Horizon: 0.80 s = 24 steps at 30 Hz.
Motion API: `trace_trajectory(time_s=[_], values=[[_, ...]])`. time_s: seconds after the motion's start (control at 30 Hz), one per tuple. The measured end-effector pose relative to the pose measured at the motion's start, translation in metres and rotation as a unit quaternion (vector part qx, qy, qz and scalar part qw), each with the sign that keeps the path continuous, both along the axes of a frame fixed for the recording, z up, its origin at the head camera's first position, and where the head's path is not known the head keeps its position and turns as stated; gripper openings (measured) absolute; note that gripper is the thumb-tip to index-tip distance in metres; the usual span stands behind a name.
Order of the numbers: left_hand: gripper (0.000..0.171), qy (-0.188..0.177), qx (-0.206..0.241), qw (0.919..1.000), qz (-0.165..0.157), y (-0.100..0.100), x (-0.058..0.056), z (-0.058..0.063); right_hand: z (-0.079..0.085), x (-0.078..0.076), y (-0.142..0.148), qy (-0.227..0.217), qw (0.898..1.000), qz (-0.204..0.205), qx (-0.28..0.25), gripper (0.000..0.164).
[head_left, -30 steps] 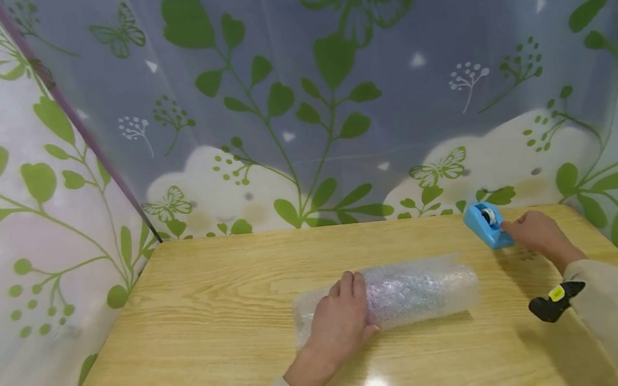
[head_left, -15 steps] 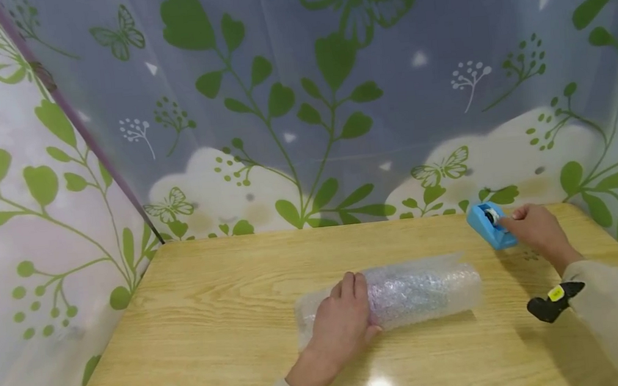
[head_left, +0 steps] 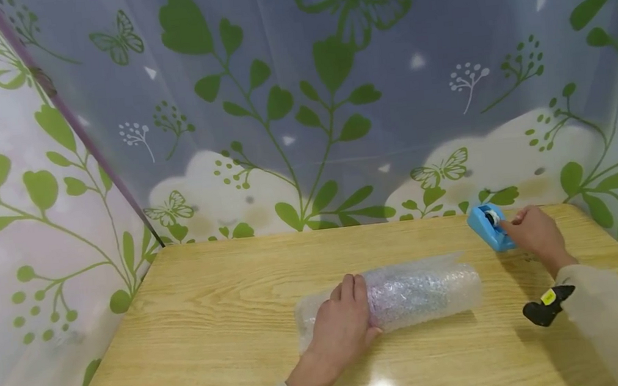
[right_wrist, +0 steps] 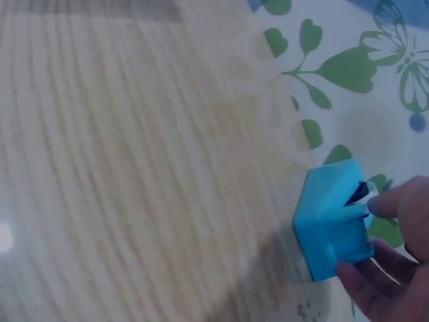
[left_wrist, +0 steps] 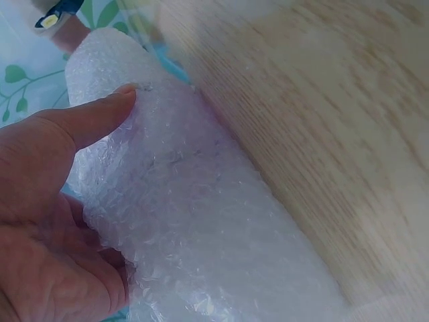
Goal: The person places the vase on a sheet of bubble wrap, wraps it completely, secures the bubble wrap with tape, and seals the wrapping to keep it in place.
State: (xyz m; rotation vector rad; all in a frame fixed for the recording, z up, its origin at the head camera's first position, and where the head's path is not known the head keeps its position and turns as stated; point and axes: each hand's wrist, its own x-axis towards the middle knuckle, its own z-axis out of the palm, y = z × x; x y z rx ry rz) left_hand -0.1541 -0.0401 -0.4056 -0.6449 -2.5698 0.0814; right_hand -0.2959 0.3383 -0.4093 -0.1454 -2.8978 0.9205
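Note:
A roll-shaped bundle of clear bubble wrap (head_left: 417, 294) lies across the wooden table, something pinkish and bluish showing faintly inside. My left hand (head_left: 339, 322) grips its left part from above; in the left wrist view the thumb presses on the bubble wrap (left_wrist: 174, 188), with the other fingers round the far side. At the back right, a light blue tape dispenser (head_left: 483, 225) stands near the table edge. My right hand (head_left: 539, 234) holds its near end; in the right wrist view the thumb is at the tape roll and fingers touch the blue body (right_wrist: 328, 221).
The wooden table (head_left: 215, 324) meets a leaf-patterned curtain (head_left: 232, 193) along its back edge. Similar curtain walls stand at the left and right. A black wrist camera (head_left: 543, 313) sticks out from the right sleeve.
Hands, bubble wrap and tape dispenser stay almost in place. The right wrist and sleeve shift slightly, and the thumb moves a little at the dispenser.

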Motion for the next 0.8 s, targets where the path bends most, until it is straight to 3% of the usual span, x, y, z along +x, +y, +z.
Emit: trace_trajectory(time_s=[0.2,0.5,0.8], values=[[0.091,-0.006,0.005,1.0,-0.001,0.001,0.0,-0.002,-0.009,0.003,-0.006,0.027,0.999,-0.017,-0.024,0.053],[0.091,-0.002,-0.005,1.0,0.005,0.001,0.001,-0.002,-0.009,0.011,-0.013,0.013,0.999,-0.037,-0.006,0.036],[0.093,-0.002,-0.002,1.0,0.008,0.002,0.002,-0.002,-0.01,0.013,-0.013,0.009,0.999,-0.043,-0.017,0.044]])
